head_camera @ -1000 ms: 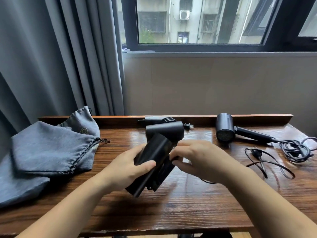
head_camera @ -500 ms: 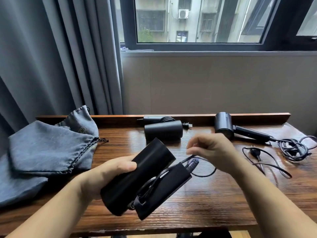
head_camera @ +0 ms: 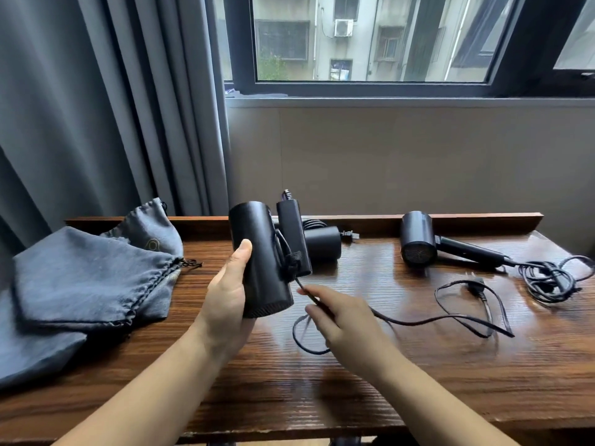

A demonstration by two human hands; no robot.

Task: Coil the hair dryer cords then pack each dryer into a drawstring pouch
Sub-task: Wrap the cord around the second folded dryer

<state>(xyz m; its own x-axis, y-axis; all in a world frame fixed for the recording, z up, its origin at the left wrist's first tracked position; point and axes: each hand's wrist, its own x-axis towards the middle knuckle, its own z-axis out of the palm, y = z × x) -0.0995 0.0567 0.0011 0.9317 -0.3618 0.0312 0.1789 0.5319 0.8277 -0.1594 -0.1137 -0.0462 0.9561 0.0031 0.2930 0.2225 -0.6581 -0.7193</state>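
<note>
Setting: dark wooden table [head_camera: 418, 375] under a window, grey curtain [head_camera: 96, 107] at left.
Left hand [head_camera: 230, 296]: fingers and thumb wrapped round the barrel of a black folded hair dryer [head_camera: 262, 262], held upright above the table.
Right hand [head_camera: 341, 320]: fingers closed on the dryer's cord [head_camera: 418, 321], which trails right across the tabletop.
Pouches [head_camera: 96, 275]: grey drawstring bags piled at the table's left; a faint round logo, unreadable.
Second dryer [head_camera: 322, 243]: lying behind the held one.
Third dryer [head_camera: 418, 241]: far right, cord loose beside it.
</note>
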